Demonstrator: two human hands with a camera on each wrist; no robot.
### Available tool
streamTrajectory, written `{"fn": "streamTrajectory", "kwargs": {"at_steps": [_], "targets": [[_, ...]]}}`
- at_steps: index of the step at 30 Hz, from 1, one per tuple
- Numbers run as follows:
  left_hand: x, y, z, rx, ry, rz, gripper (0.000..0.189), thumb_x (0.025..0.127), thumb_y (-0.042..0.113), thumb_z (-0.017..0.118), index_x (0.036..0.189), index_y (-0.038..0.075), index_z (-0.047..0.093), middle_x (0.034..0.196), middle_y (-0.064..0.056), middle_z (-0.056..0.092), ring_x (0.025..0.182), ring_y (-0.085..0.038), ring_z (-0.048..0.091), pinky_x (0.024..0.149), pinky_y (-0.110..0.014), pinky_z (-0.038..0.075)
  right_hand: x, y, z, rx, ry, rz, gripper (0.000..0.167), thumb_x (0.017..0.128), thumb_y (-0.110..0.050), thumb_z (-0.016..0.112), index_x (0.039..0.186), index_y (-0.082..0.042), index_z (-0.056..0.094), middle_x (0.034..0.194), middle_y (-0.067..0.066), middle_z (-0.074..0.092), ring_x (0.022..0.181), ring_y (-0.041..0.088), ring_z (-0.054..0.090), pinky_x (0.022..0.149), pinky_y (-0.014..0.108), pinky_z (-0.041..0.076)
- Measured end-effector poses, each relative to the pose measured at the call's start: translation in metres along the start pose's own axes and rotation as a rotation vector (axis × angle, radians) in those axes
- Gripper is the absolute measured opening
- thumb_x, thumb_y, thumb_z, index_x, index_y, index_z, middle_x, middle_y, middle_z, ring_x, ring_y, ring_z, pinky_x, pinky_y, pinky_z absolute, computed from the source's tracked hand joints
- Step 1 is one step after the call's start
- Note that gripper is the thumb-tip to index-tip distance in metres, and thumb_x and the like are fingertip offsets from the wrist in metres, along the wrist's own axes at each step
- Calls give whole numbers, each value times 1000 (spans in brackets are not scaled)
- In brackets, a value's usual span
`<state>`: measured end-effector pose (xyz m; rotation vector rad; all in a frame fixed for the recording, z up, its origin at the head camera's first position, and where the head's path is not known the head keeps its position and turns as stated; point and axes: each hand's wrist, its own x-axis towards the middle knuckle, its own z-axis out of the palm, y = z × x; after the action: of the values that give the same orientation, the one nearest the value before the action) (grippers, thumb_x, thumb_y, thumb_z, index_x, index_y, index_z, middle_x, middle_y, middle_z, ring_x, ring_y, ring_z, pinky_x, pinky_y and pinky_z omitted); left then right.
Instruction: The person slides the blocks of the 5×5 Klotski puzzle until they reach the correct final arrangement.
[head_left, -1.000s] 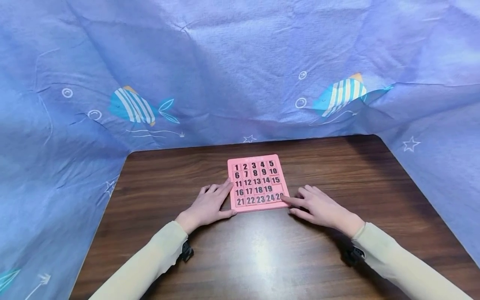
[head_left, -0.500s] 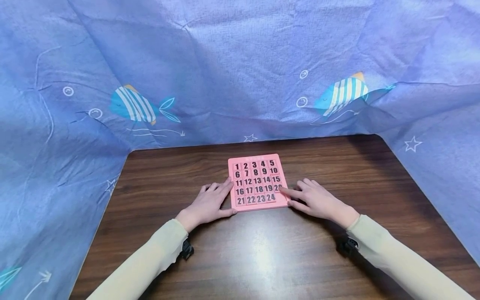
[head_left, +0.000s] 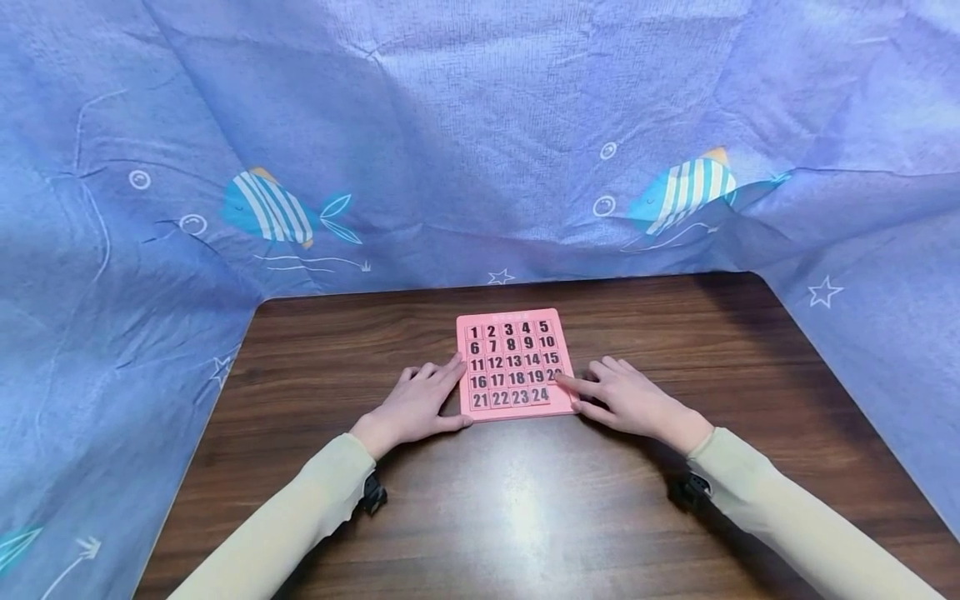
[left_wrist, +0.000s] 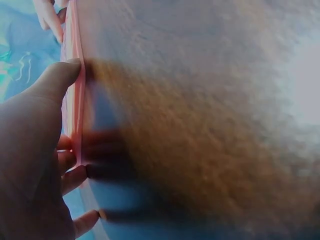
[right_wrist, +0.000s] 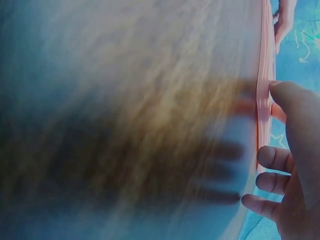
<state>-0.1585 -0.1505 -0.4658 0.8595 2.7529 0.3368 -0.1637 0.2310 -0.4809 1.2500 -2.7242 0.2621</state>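
A pink sliding number puzzle lies flat on the table, its numbered tiles in rows from 1 to 24. Beside its left edge rests my left hand, thumb at the near left corner and fingertips along the side. In the left wrist view that thumb touches the puzzle's pink edge. My right hand reaches in from the right, index fingertip on the 20 tile, partly covering it. The thumb of the right hand is at the puzzle's edge. Below 20, the grid's corner shows plain pink.
The dark wood table carries a bright glare in front of the puzzle. A blue cloth with fish prints hangs behind the table and along both sides. A dark wrist device hangs under the left sleeve.
The right index finger has slid the 20 tile away from me, from the bottom right slot up beside 19. The left hand stays at the puzzle's left side.
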Motion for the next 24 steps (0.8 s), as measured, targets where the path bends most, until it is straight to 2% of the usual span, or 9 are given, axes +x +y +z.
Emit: {"fn": "streamTrajectory", "kwargs": {"at_steps": [8,11,16,20,24], "targets": [[-2,-2,-1,7,-7,0,94,97,63,62,166,9,28,173,-9,22,145,-30,41,113,-58,32,0,-7,0,15,-16,30,51,102,-40,66,151,-28,59,87,-5,51,78,15,42,74,36,39],[-4,-1,0,4,-10,-6,93,98,63,60,166,9,26,173,-9,20,146,-31,39,115,-59,30,0,-9,-1,29,-23,52,54,102,-40,66,153,-25,57,89,-4,51,79,16,44,74,35,38],[-7,-2,2,-20,-2,-7,95,98,63,59,167,7,23,174,-10,18,149,-32,36,118,-60,28,-3,-11,-7,56,16,67,58,100,-36,70,152,-17,57,91,-3,51,79,15,44,73,35,38],[-14,-4,6,-75,28,-16,92,100,60,59,166,7,23,173,-11,19,154,-32,31,121,-61,24,-11,-9,-13,59,36,91,57,99,-36,71,151,-16,58,98,0,57,85,17,50,76,39,42],[-25,-7,12,-85,64,-35,85,103,57,56,165,7,28,172,-12,24,156,-32,28,123,-61,21,-25,-3,-17,54,52,133,56,99,-34,71,149,-12,59,113,6,65,99,24,59,84,46,47]]}}
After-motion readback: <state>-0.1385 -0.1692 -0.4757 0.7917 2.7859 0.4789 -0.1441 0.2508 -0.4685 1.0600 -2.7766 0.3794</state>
